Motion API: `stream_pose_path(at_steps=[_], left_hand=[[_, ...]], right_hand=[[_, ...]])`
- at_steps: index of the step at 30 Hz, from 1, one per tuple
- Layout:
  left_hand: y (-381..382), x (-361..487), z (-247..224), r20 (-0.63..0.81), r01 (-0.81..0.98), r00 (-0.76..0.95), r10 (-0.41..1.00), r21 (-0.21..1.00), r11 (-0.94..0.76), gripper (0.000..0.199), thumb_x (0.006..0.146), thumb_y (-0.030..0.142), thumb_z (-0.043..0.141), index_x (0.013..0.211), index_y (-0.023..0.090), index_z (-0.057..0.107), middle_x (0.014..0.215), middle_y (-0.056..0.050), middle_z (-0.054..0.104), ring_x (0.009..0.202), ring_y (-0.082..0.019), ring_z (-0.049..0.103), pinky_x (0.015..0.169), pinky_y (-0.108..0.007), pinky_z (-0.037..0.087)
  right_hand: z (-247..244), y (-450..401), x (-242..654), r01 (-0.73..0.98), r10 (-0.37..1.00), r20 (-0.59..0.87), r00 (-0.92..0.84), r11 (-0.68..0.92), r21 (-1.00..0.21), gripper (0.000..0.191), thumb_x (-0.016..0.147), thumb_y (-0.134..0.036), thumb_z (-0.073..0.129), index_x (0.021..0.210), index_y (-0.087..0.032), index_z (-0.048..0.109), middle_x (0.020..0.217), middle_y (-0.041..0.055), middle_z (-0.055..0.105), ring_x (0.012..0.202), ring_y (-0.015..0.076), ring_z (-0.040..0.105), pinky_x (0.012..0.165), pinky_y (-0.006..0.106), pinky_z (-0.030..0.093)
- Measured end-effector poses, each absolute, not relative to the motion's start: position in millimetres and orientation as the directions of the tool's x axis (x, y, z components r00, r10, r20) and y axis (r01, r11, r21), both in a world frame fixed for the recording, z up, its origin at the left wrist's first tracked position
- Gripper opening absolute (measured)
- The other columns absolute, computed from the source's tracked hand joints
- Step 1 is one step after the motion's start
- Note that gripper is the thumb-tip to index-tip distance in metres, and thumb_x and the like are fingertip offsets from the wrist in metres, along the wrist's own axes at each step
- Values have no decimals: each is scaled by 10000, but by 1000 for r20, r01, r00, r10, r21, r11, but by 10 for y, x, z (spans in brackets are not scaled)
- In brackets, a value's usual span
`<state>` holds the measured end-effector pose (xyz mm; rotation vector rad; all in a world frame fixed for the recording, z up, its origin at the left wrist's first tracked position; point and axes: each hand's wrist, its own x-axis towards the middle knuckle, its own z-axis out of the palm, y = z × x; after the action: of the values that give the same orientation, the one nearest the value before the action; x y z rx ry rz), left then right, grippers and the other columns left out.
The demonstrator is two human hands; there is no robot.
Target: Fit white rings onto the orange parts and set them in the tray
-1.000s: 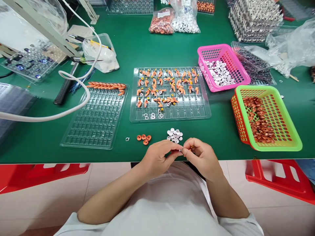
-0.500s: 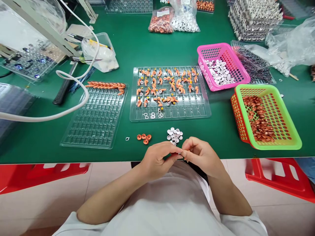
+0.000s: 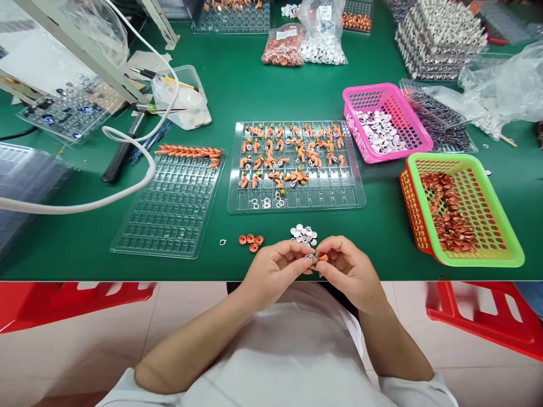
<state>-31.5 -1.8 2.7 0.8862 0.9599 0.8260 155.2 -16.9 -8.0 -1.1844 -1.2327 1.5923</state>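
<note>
At the table's front edge, my left hand [image 3: 278, 268] pinches a small silvery ring-like part [image 3: 310, 257] between thumb and fingers. Touching it from the other side, my right hand [image 3: 351, 270] has its fingers closed on a small orange piece [image 3: 323, 258]. Whether the two parts are joined I cannot tell. Just beyond my fingers lies a pile of white discs [image 3: 302, 234]. Several copper-coloured cupped discs [image 3: 253, 241] and one small metal ring [image 3: 223, 242] lie to the left. A clear compartment tray [image 3: 297, 202] farther back holds many orange pieces and a few rings.
Right of the tray are a pink basket [image 3: 355, 134] of white discs and a green basket [image 3: 500, 243] of copper discs. Another clear tray [image 3: 159, 226], a hammer [image 3: 116, 161] and a white cable [image 3: 85, 210] lie left. Bags of parts [image 3: 283, 51] stand at the back.
My hands have shifted slightly and my fingers have opened a little around the parts, so the silvery ring and orange piece show more. The camera view has tilted slightly.
</note>
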Motion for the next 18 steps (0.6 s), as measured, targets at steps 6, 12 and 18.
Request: stream_pose_path(at_steps=[6,12,18], left_hand=[[20,-255,95,-422,-226,304,854,839,495,192,748,291,810,835,139,731,751,-29,728,660,-125,672,673,-245,616],[14,-218,89,-437,-240,282,854,830,504,112,751,229,784,790,139,731,734,-20,724,642,-109,660,640,-209,591],[-18,-251,70,-403,-158,248,881,880,447,23,749,157,743,766,141,740,711,-17,713,609,-89,618,585,-174,524]], right_hand=[[-157,-257,1544,68,982,-93,-166,-83,-994,197,923,-227,647,1111,-268,603,961,16,630,832,148,626,739,274,535],[-165,-252,1515,136,985,19,-170,42,-990,203,922,-176,617,1095,-282,606,971,13,605,808,151,592,710,287,513],[-188,-265,1534,163,981,54,-185,84,-983,237,907,-145,612,1101,-281,598,948,10,601,790,149,588,684,285,508]])
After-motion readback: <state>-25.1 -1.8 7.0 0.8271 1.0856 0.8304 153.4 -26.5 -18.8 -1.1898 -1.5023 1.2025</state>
